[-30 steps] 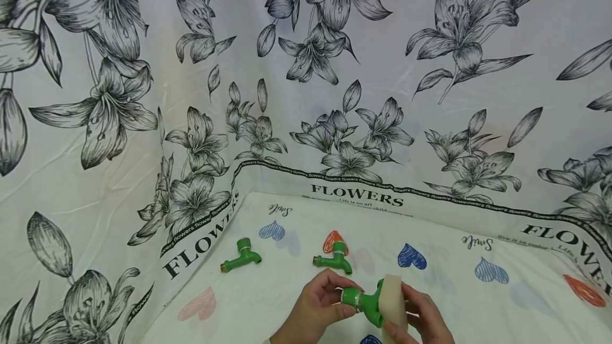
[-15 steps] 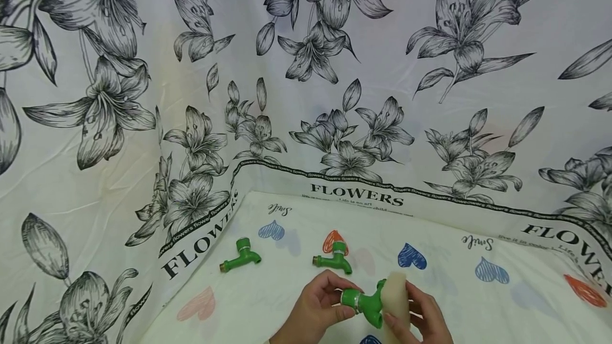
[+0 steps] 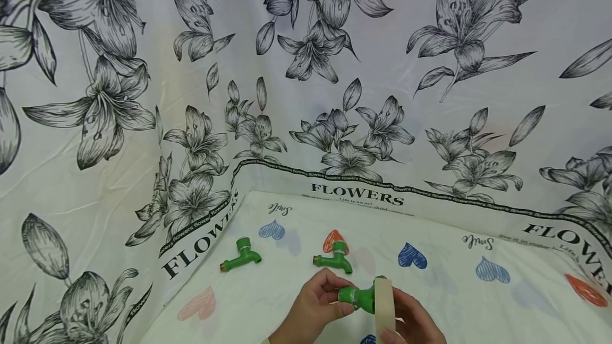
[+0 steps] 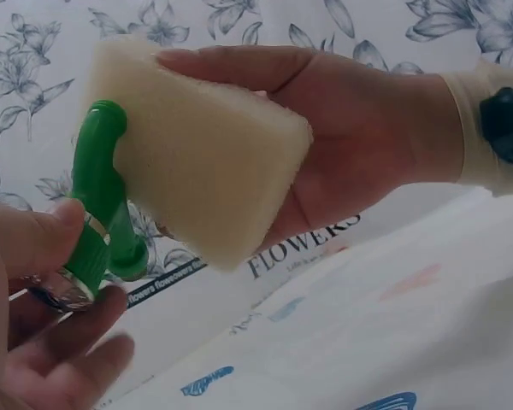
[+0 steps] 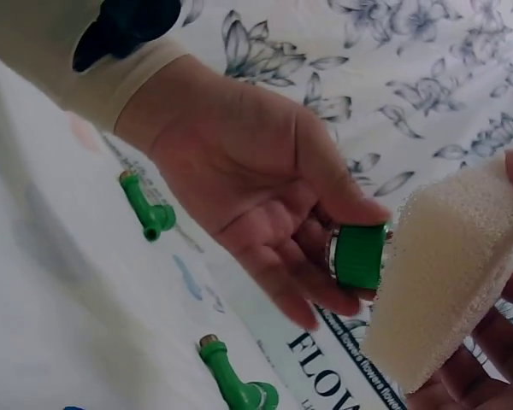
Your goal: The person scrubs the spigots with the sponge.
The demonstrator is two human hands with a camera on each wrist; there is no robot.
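Observation:
My left hand (image 3: pixel 313 304) pinches a green tap (image 3: pixel 364 299) by its knob end, thumb on one side and fingers on the other. A cream sponge block (image 3: pixel 384 307) is gripped in my right hand (image 3: pixel 416 318), thumb on its near edge. In the left wrist view the sponge (image 4: pixel 205 154) lies against the tap body (image 4: pixel 101 166), whose spout and inlet point away from the left hand (image 4: pixel 34 282). From the right wrist, the sponge (image 5: pixel 449 273) hides most of the tap, leaving the green knob (image 5: pixel 360 256) visible.
Two more green taps lie on the white heart-print cloth: one tap (image 3: pixel 241 255) further left, another tap (image 3: pixel 334 259) just beyond my left hand. A floral curtain (image 3: pixel 334 68) rises behind and along the left side of the cloth (image 3: pixel 268 301).
The sponge has shifted left over the tap and turned more edge-on, with my right hand moving along. The tap has tilted slightly, while my left hand keeps its pinch.

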